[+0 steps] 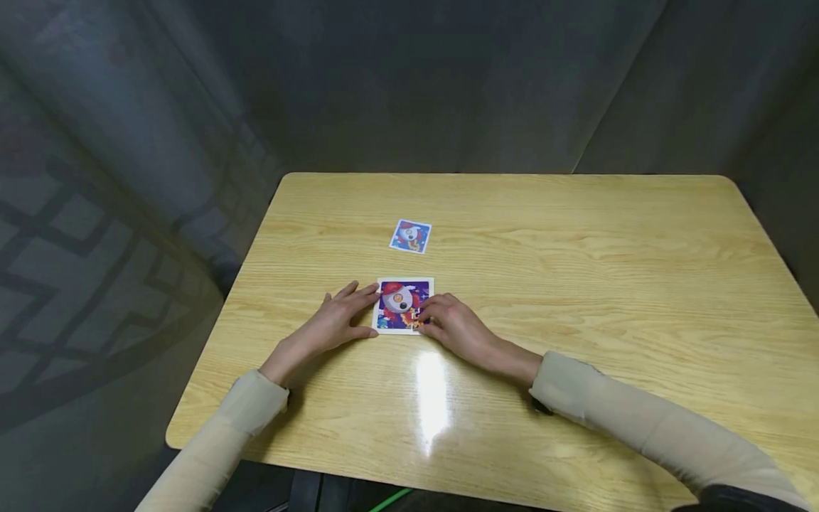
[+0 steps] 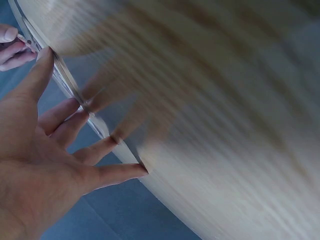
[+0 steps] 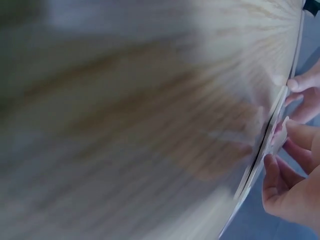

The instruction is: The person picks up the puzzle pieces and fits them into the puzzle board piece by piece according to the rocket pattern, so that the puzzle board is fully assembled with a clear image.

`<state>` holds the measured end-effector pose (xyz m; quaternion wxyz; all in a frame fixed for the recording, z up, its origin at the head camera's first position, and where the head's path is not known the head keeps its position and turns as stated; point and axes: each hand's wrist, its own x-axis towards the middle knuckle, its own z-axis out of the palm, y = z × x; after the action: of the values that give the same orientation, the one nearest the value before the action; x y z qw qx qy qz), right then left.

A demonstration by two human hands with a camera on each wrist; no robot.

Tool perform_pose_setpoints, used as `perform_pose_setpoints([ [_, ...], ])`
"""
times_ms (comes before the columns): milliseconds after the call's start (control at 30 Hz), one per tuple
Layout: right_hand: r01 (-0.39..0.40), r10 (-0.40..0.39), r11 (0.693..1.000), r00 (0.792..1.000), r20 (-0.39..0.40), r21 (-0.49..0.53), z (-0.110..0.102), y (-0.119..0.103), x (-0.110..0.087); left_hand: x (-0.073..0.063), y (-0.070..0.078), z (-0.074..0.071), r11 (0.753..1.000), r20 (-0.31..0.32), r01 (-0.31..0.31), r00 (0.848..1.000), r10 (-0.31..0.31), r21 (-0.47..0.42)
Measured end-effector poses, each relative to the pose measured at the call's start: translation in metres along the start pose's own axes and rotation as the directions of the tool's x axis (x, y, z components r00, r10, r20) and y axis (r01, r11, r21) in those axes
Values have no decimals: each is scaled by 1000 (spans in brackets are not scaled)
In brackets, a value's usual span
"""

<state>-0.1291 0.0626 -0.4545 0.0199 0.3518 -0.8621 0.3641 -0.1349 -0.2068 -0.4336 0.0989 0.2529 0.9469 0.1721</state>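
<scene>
A square picture puzzle (image 1: 398,313) with a white frame lies flat on the table, showing a pale cartoon figure on purple. At its left edge rests my left hand (image 1: 335,320), fingers spread, with fingertips and thumb touching the frame. My right hand (image 1: 462,330) is over the puzzle's lower right corner and pinches a small puzzle piece (image 3: 281,137) between thumb and fingers. In the right wrist view that thin piece stands tilted at the board. The fingers partly hide the corner beneath them. Only the frame's edge shows by the left hand (image 2: 65,135) in the left wrist view.
Beyond the puzzle lies a smaller printed card (image 1: 410,236) with a matching picture, slightly turned. The wooden table (image 1: 576,270) has rounded corners and a bright reflection near its front. Dark curtains (image 1: 448,85) hang behind it, and a green cable (image 1: 390,500) shows below the front edge.
</scene>
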Motion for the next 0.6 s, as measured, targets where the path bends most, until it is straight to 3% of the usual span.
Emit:
perform_pose_setpoints([
  [600, 79, -78, 987, 997, 14, -143, 5, -3, 4, 0, 1, 0, 1000, 17, 23, 1000, -23, 3],
])
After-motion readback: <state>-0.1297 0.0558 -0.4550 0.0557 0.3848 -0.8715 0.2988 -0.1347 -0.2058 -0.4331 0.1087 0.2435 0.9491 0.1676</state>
